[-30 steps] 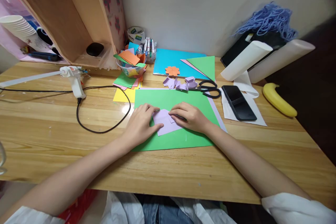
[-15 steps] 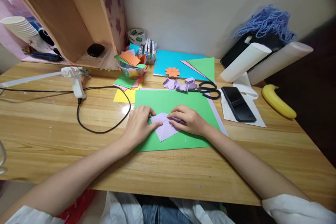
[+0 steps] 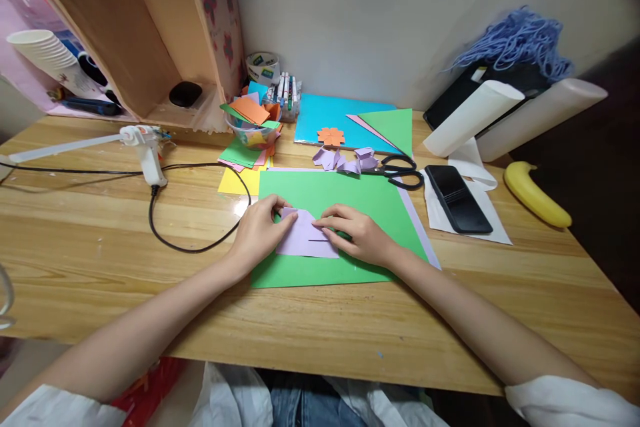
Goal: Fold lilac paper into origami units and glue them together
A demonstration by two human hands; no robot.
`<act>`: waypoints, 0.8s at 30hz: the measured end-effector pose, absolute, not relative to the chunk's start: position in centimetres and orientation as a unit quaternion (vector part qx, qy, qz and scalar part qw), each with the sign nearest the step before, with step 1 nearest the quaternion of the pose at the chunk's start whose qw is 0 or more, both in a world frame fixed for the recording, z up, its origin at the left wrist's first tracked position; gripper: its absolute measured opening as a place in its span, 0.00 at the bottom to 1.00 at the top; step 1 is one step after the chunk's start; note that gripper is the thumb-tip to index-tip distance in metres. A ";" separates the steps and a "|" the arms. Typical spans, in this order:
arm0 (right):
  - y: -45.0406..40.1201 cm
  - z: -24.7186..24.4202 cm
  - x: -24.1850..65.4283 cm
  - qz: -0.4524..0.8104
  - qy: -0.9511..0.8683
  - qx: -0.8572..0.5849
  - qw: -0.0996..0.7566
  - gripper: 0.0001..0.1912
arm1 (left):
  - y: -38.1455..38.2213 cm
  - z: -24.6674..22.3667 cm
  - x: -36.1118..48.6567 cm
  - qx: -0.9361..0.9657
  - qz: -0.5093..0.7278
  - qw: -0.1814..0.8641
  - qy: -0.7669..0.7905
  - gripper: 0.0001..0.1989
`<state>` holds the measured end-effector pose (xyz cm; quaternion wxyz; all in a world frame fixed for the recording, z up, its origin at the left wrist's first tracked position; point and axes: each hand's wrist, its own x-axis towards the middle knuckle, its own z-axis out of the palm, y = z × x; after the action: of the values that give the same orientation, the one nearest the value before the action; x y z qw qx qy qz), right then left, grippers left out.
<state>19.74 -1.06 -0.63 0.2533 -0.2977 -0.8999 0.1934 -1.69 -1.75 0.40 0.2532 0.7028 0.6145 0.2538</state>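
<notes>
A piece of folded purple paper (image 3: 303, 244) lies on a large green sheet (image 3: 320, 273), with a crease or slit line near its right side. My left hand (image 3: 261, 230) grips the paper's left edge between thumb and fingers. Bent over the right edge, the fingers of my right hand (image 3: 357, 233) pinch the paper there; their tips partly cover it. Beyond my hands lie curled purple paper pieces (image 3: 345, 161) and black-handled scissors (image 3: 403, 171).
At left a white glue gun (image 3: 147, 153) trails its black cable across the table. A bowl of coloured paper (image 3: 253, 133) stands behind. An orange paper flower (image 3: 331, 137) rests on a blue sheet (image 3: 320, 113). To the right are a phone (image 3: 459, 199) and a banana (image 3: 536, 193).
The purple paper has turned so that its lower edge, formerly a corner pointing toward me, now runs roughly level. My left hand has shifted slightly left and up with its edge.
</notes>
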 end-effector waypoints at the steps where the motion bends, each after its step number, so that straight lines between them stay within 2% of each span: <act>1: -1.2 -0.6 19.6 0.189 -0.902 -0.298 0.250 0.13 | -1.7 0.4 -1.7 0.705 0.255 0.245 0.615 0.11; 9: -1.4 -0.6 19.2 0.139 -0.918 -0.281 0.244 0.12 | -2.1 0.5 -1.2 0.749 0.259 0.216 0.571 0.08; 15: -1.3 -0.7 19.2 0.139 -0.921 -0.274 0.239 0.12 | -2.1 0.6 -1.3 0.740 0.271 0.240 0.567 0.12; 24: -1.2 -0.8 19.1 0.138 -0.924 -0.271 0.231 0.11 | -2.4 0.4 -0.9 0.786 0.254 0.204 0.525 0.11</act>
<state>19.13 -1.23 -0.77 0.2308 -0.2713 -0.9241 0.1384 -0.88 -2.44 0.39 0.2043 0.7860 0.5251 0.2543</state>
